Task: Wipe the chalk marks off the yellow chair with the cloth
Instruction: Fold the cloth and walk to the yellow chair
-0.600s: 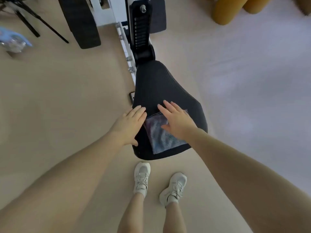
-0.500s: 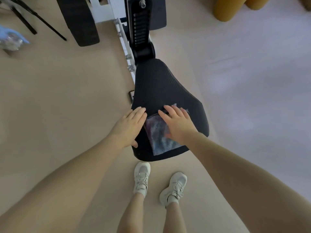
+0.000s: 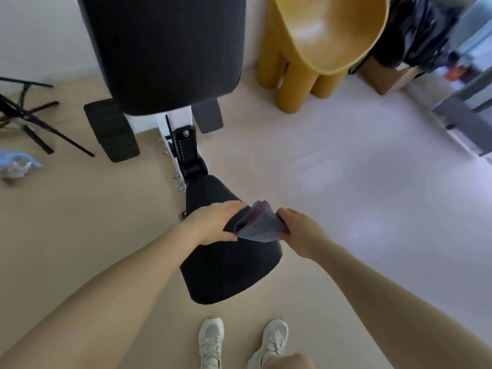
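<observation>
A grey-purple cloth [image 3: 257, 224] is lifted off the black padded bench seat [image 3: 229, 270], bunched between both hands. My right hand [image 3: 298, 230] grips its right edge. My left hand [image 3: 215, 222] lies with straight fingers on the seat's left side, fingertips touching the cloth. The yellow chair [image 3: 327, 46], a bowl-shaped seat on thick round legs, stands at the far upper right, well beyond my reach. No chalk marks can be made out on it.
The bench's black backrest [image 3: 165, 49] and white frame [image 3: 175, 129] rise ahead. A black tripod [image 3: 29, 121] and a blue-and-clear object [image 3: 16, 163] lie on the floor at left. A cardboard box [image 3: 386, 75] and dark bags [image 3: 415, 33] sit right of the chair.
The camera has tilted up, bringing the yellow chair and backrest into view. My right hand went from pressing flat on the cloth to gripping it and lifting it off the seat.
</observation>
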Available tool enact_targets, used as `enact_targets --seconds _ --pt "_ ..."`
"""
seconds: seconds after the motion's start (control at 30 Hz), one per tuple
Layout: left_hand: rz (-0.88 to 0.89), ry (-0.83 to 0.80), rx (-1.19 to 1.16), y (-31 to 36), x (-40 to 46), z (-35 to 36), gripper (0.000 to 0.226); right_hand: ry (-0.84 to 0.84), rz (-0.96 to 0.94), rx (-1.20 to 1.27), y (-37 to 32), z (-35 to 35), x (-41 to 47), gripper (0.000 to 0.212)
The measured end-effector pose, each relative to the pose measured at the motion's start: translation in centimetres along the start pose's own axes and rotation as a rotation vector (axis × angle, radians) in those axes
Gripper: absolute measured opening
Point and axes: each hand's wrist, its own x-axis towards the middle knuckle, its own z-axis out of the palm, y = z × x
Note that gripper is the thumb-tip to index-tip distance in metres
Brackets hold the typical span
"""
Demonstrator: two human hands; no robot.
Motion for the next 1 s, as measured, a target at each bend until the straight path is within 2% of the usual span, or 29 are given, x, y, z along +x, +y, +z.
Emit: enact_targets --seconds 0.1,0.23,0.3,0.37,0.47,0.53,0.63,0.7,0.8,0.9,0.93,1.0 --pt "0.103 0.099 -0.155 4.7 1.0 -4.8 0.072 0.117 0.052 0.119 1.2 -5.9 -2.0 0.019" --pt "0.119 0.204 -0.361 10.9 3.6 -9.7 0.032 0.233 0.079 0.211 4.4 -11.1 -3.4 0.029" --pt "0.123 0.235 -0.448 13.6 5.7 -11.3 0.021 0.286 0.118 0.307 6.6 -13.1 -3.3 0.035" --pt "0.115 0.221 -0.54 16.0 8.1 -12.2 0.019 0.276 0.165 0.418 9.5 -15.0 -2.9 0.038" --pt "0.085 0.181 -0.623 19.7 12.4 -13.0 0.013 0.058 0.21 0.558 15.5 -17.7 -2.4 0.024" --pt "0.046 0.164 -0.648 22.4 15.2 -13.7 0.011 -0.035 0.238 0.766 19.8 -19.6 -2.4 0.022" --pt "-0.019 0.14 -0.699 26.1 19.5 -14.7 0.013 -0.084 0.268 1.115 25.9 -22.5 -2.1 0.027" --pt "-0.082 0.148 -0.714 28.4 22.4 -15.4 0.014 -0.114 0.25 1.178 29.3 -24.3 -1.7 0.027" --pt "-0.163 0.261 -0.801 30.7 26.4 -16.1 0.011 -0.085 0.245 1.194 33.1 -26.8 -0.7 0.021" --pt "-0.117 0.385 -0.62 32.7 30.1 -16.9 0.016 0.002 0.234 1.263 35.5 -28.5 1.5 0.019" --pt "-0.053 0.379 -0.559 33.6 31.2 -17.2 0.019 0.027 0.221 1.277 35.9 -29.1 2.4 0.022" --pt "0.04 0.246 -0.674 35.2 33.7 -17.7 0.026 0.043 0.186 1.318 36.8 -30.6 4.3 0.028"
